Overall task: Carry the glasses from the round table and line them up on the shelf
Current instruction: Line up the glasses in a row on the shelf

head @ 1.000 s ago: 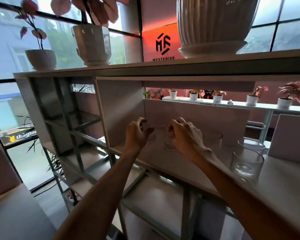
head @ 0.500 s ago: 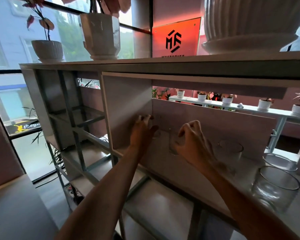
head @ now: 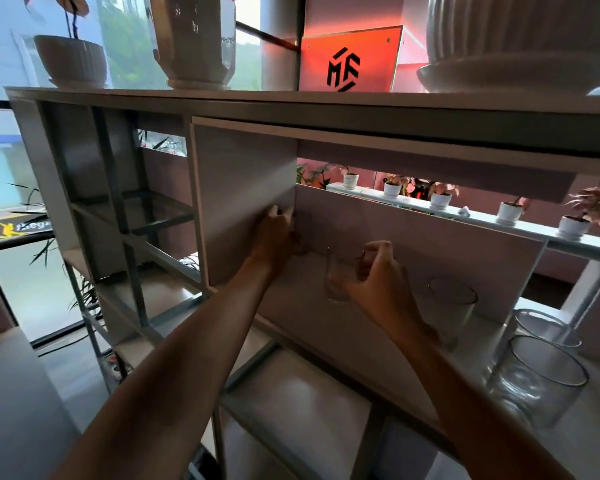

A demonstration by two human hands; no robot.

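Both hands reach into one shelf compartment. The left hand is in the back left corner against the side panel, beside a faint glass; whether it grips it is unclear. The right hand curls its fingers round the rim of an upright second glass. To the right stand a third glass and two wide glasses. White pots sit on top, beside an orange sign.

two hands, five glasses, three large pots, five small potted plants
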